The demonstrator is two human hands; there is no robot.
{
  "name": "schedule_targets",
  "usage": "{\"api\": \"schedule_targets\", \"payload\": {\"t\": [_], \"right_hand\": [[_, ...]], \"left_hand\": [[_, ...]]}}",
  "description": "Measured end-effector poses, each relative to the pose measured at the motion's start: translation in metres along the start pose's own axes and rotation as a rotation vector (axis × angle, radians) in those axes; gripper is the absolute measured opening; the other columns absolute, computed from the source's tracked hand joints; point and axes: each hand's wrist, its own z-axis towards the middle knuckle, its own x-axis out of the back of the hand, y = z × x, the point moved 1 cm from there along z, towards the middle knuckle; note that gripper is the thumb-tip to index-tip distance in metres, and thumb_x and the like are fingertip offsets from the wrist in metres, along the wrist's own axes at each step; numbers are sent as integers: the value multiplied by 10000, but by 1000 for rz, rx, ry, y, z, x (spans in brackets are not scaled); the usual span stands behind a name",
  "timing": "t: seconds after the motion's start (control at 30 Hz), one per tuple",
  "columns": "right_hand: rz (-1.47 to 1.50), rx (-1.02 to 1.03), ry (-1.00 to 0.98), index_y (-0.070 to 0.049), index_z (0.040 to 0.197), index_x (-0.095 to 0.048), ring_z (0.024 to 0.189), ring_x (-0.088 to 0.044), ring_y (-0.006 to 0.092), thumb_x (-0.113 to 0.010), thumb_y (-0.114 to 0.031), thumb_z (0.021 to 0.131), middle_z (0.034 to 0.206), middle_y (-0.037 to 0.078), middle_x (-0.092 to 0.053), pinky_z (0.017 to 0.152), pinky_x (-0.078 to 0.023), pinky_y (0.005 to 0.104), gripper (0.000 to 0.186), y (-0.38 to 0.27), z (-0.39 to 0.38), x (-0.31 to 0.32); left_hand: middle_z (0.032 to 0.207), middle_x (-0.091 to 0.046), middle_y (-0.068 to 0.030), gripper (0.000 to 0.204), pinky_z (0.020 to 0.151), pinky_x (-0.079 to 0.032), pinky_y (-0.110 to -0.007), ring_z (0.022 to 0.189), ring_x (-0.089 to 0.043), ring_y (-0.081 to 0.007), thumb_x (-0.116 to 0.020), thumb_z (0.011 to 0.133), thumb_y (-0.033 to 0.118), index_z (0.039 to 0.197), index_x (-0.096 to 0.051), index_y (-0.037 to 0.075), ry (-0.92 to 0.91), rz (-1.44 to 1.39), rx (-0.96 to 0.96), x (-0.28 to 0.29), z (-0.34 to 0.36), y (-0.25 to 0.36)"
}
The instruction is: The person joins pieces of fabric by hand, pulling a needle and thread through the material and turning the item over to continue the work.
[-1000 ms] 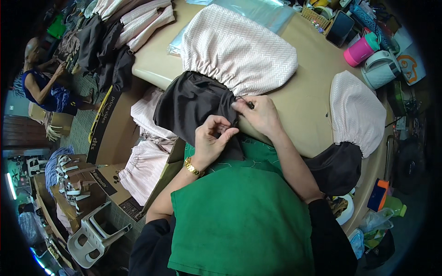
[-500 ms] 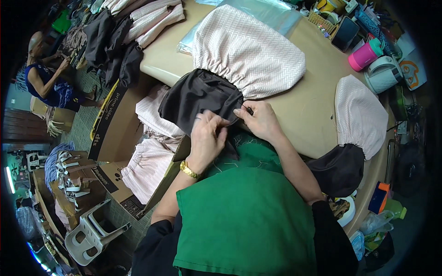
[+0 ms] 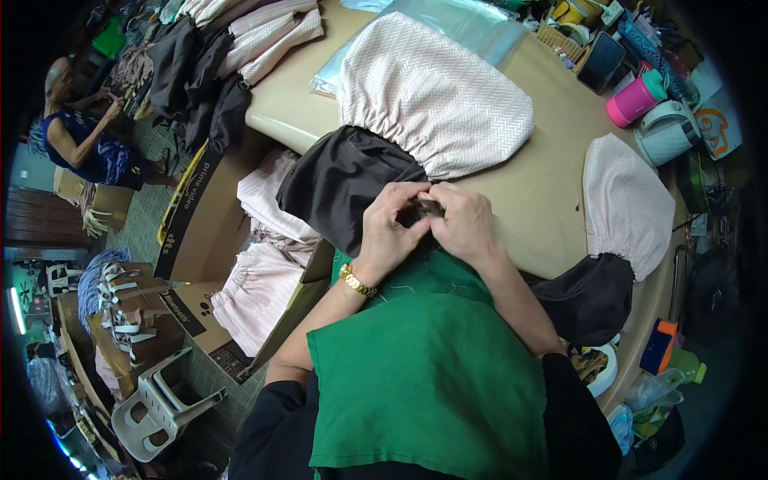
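In the head view I have the pale-pink and dark-brown gathered cloth pouch [image 3: 432,96] on the smooth tan desk [image 3: 552,208], toward eleven o'clock from my hands. My right hand's [image 3: 468,224] grip is closed on a small blurred dark object [image 3: 432,208]; for my left hand [image 3: 386,232], I cannot tell.

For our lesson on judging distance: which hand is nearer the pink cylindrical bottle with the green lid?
Right. The right hand is below and left of the bottle; the left hand is farther left.
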Motion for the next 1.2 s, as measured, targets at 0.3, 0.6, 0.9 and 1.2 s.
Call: {"api": "schedule_targets", "payload": {"t": [0.3, 0.6, 0.9, 1.2], "right_hand": [[377, -27, -581, -62, 986, -624, 762, -630, 337, -726, -250, 789, 954, 136, -644, 696, -505, 410, 290, -37, -16, 46], [-137, 86, 69, -69, 1049, -617, 794, -592, 267, -736, -93, 725, 922, 88, -524, 670, -456, 379, 347, -30, 1, 45], [-132, 156, 96, -59, 913, -535, 701, -582, 271, -755, -67, 681, 830, 78, -552, 604, -429, 374, 321, -44, 16, 39], [-93, 65, 40, -65, 945, -510, 764, -585, 280, -717, -92, 727, 841, 101, -514, 677, -447, 403, 302, -28, 11, 26]], "left_hand": [[835, -652, -84, 222, 787, -576, -283, 865, -684, -224, -570, 962, 176, 859, -594, -20, 100, -1049, 764, 6, -1, -29], [859, -605, -85, 249, 836, -585, -319, 883, -678, -228, -514, 988, 204, 857, -517, -7, 98, -1163, 700, 13, -9, -21], [972, -628, -97, 229, 837, -568, -283, 895, -617, -102, -520, 987, 203, 880, -496, 3, 91, -885, 603, 8, -11, -16], [1079, -635, -139, 210, 817, -549, -264, 913, -616, -108, -521, 988, 185, 903, -477, -1, 119, -823, 475, 3, -16, -13]]}}
